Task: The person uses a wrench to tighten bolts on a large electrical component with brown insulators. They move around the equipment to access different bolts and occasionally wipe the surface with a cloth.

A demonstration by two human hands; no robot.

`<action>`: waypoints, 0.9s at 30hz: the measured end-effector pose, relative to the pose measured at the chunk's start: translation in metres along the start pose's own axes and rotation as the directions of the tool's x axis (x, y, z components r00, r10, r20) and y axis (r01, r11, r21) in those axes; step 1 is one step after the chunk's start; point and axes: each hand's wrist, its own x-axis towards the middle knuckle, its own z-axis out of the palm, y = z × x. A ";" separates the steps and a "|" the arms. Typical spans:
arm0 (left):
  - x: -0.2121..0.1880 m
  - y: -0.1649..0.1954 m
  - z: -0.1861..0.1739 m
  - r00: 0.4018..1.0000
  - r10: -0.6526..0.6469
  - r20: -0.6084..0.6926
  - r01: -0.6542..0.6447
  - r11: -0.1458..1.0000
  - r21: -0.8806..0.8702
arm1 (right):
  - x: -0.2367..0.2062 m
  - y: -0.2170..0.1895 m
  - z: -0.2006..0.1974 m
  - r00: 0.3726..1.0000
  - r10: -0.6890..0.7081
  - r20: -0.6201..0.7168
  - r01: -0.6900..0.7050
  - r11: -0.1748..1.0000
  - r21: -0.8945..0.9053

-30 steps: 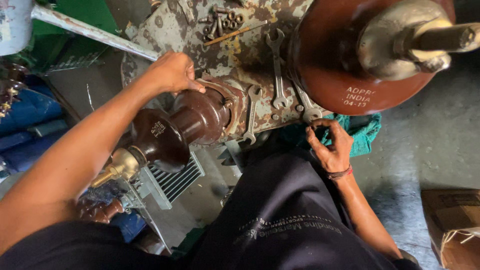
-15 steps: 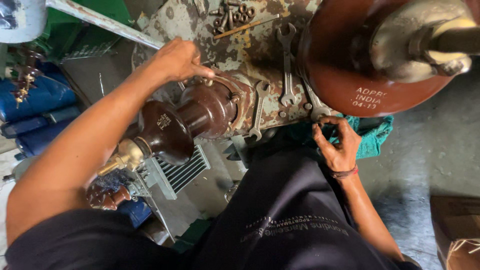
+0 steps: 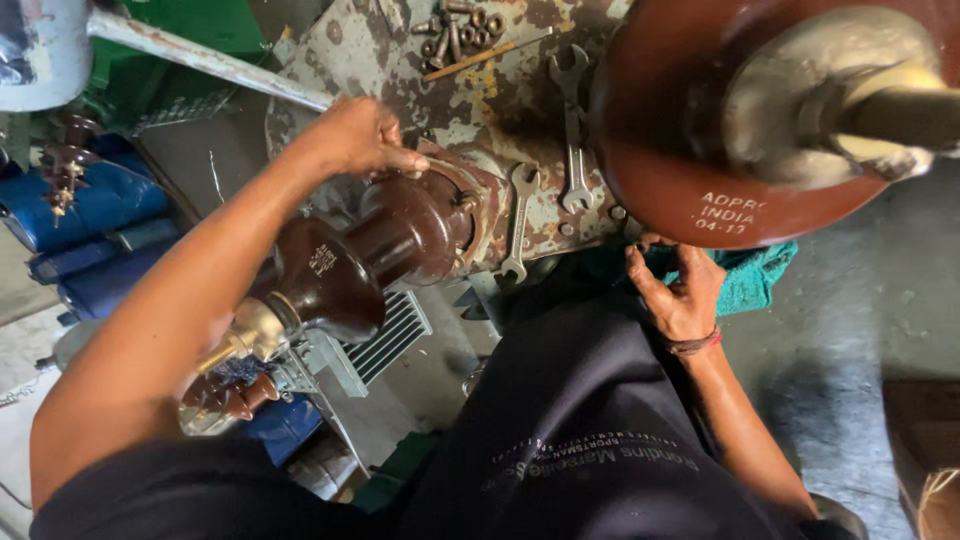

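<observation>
Fingers of my left hand press closed on the flange at the base of the dark brown insulator — it lies sideways on the rusty metal plate. Two spanners lie to its right. My right hand is half open, fingertips touching the plate edge near a green cloth.

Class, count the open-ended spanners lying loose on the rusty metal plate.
2. One spanner lies beside the brown insulator's flange; a longer spanner lies nearer the big red-brown disc. Others may be hidden behind it.
</observation>
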 end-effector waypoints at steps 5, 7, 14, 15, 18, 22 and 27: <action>0.001 -0.006 0.005 0.997 0.066 -0.038 -0.060 0.989 0.132 | 0.001 0.002 -0.009 1.000 -0.018 -0.019 0.018 0.999 -0.028; 0.004 -0.011 0.005 0.985 0.163 -0.057 -0.157 0.983 0.093 | 0.000 0.009 -0.018 0.997 -0.042 -0.071 0.043 0.999 0.025; 0.010 -0.015 0.006 0.997 0.025 0.070 -0.033 0.994 0.101 | 0.015 0.057 -0.059 0.916 0.032 -0.400 -0.020 0.999 0.035; 0.011 -0.014 0.006 0.997 -0.002 0.076 -0.005 0.995 0.096 | 0.026 0.060 -0.063 0.891 0.040 -0.452 -0.032 0.999 0.025; 0.012 -0.010 0.006 0.997 -0.040 0.069 0.036 0.998 0.055 | 0.072 0.059 -0.067 0.843 -0.120 -0.524 0.174 0.983 0.055; 0.010 -0.009 0.005 0.998 -0.048 0.033 0.048 0.999 -0.024 | 0.146 0.049 -0.059 0.809 -0.242 -0.535 0.264 0.964 -0.037; 0.007 -0.009 0.005 0.995 0.083 -0.056 -0.079 0.994 0.073 | 0.182 0.055 -0.055 0.749 -0.521 -0.410 0.407 0.849 -0.336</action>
